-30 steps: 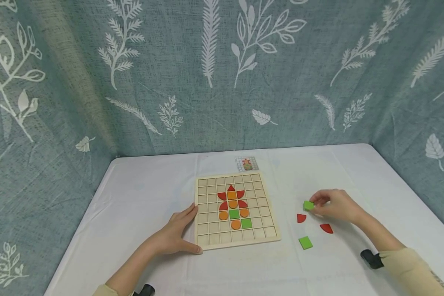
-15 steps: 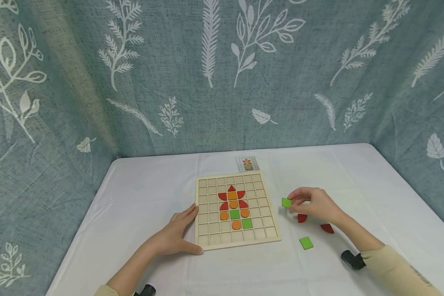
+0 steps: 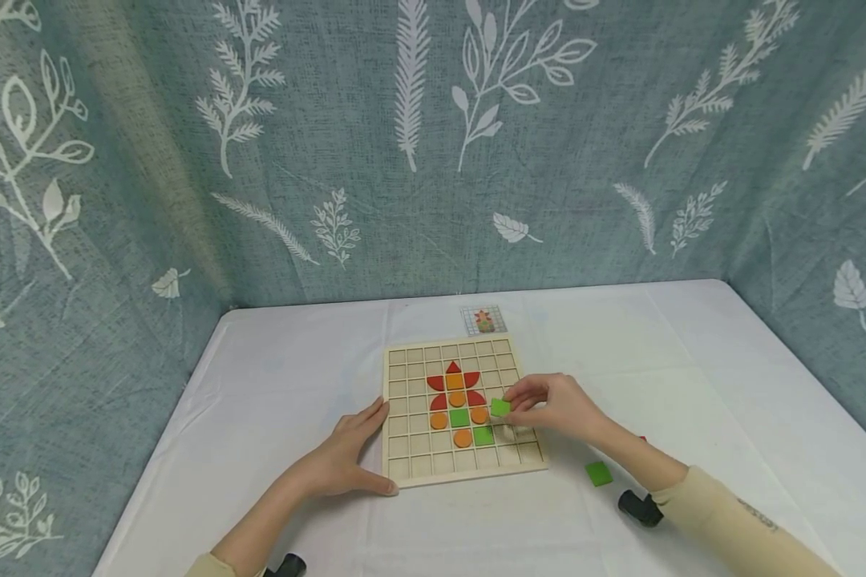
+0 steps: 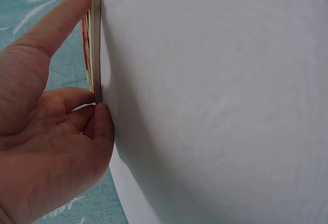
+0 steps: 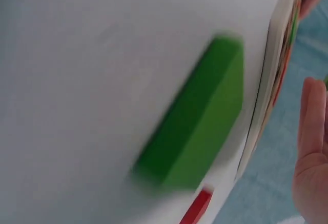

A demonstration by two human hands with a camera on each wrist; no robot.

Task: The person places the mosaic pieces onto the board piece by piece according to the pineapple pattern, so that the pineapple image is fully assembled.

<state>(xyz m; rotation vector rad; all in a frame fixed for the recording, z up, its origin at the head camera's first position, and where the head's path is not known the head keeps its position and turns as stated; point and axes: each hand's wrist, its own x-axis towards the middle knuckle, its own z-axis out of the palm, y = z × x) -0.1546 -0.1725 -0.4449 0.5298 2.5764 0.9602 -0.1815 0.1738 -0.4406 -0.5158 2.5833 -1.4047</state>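
My right hand pinches a green square tile between thumb and fingers, over the right part of a wooden grid board. In the cells sit orange round tiles, an orange square, two green squares and several red pieces. My left hand rests at the board's left side, fingertips against the edge and thumb at the near left corner. The left wrist view shows those fingers along the board's edge.
Another green square tile lies on the white table right of the board; it looms large in the right wrist view, near a red piece. My right forearm mostly covers the red pieces there. A printed pattern card lies behind the board.
My right hand has carried the green square tile leftward from the loose pieces on the right to over the board. My left hand stays at the board's edge.
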